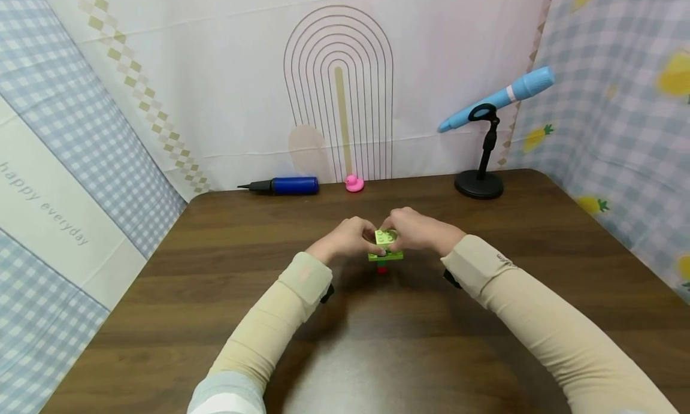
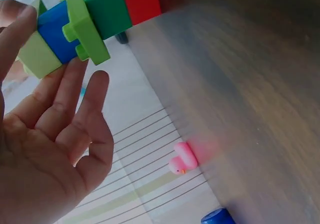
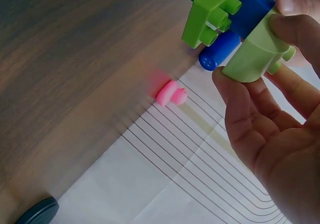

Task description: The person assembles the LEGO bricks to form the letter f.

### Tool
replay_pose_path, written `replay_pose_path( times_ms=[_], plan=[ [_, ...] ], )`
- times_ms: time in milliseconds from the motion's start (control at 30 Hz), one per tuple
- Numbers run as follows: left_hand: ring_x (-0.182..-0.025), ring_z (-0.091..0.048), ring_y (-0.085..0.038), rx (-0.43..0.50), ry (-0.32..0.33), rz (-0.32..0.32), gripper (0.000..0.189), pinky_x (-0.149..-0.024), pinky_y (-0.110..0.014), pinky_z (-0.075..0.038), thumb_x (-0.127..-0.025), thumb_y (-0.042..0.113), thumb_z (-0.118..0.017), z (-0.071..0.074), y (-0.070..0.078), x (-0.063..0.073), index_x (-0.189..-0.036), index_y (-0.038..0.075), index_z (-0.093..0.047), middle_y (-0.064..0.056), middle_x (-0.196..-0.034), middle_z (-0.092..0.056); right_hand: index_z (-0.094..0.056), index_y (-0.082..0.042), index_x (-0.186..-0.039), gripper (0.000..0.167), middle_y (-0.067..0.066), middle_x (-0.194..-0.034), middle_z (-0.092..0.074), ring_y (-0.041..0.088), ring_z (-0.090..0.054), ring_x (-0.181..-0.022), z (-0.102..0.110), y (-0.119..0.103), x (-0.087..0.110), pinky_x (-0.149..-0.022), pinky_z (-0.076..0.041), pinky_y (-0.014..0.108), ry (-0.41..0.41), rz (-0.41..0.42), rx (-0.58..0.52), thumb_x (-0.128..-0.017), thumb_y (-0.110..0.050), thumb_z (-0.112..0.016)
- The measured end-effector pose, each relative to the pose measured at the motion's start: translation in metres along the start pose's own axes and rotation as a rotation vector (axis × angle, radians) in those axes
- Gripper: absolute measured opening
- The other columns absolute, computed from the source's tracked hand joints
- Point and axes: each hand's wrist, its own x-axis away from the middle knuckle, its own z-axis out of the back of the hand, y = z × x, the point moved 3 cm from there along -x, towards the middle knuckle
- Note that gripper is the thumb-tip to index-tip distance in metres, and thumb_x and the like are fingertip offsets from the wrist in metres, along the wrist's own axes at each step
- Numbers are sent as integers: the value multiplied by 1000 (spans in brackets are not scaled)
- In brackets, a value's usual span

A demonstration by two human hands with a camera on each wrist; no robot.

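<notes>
A small tower of building blocks stands upright on the table between both hands. From the bottom it has a red block [image 2: 141, 3], a dark green block [image 2: 107, 9], a wider bright green block with studs [image 3: 207, 19], a blue block [image 3: 252, 9] and a pale green curved block [image 3: 255, 54] on top. My left hand [image 1: 348, 240] holds the top of the tower from the left, its thumb and fingers around the pale green block. From the right, my right hand [image 1: 417, 229] pinches the same block. In the head view the fingers partly hide the blue block.
On the brown wooden table [image 1: 226, 318], a blue hand pump [image 1: 293, 186] and a pink toy duck [image 1: 353, 184] lie along the back edge. A black stand [image 1: 480, 183] at the back right bears a light blue microphone-shaped object [image 1: 530, 83]. Patterned cloth [image 1: 242, 72] hangs behind.
</notes>
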Motion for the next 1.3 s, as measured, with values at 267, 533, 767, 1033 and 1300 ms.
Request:
replay_pose_path(
  times_ms=[267,533,767,1033,1300],
  plan=[
    [-74,-57,-4,-24,29,-30,24,-65,-19,-44,-70,26,-74,3,2,-1,-85,10,-64,4,-81,-64,-60,2,-105,35,8,-94,-58,17,-48,-79,0,4,1,-66,-42,29,23,-3,5,-74,-13,-67],
    [-72,-56,-6,-40,51,-3,26,-63,-20,-43,-69,28,-73,-3,0,-1,-84,10,-63,4,-78,-63,-54,0,-100,41,6,-85,-54,16,-49,-72,-21,37,9,-63,-41,30,-21,-109,-168,-70,-20,-73],
    [-76,-56,-9,-46,24,49,38,-68,-22,-44,-68,22,-75,-10,-8,0,-98,4,-62,-1,-86,-62,-57,-2,-92,30,4,-78,-54,16,-47,-68,-33,49,10,-61,-40,28,33,-123,-283,-72,-20,-72],
    [-74,-56,-10,118,74,124,36,-67,-23,-44,-78,22,-66,-17,-15,0,-105,0,-59,-4,-86,-62,-48,10,-112,41,12,-89,-61,18,-57,-64,-33,61,14,-51,-41,26,12,-195,-610,-84,-18,-58],
    [-71,-60,-18,276,71,187,28,-62,-25,-45,-88,22,-53,-27,-11,-6,-99,-2,-63,-9,-73,-64,-48,6,-102,30,20,-99,-59,14,-54,-61,-36,69,22,-47,-37,22,-12,-313,-815,-92,-22,-45]
  ],
)
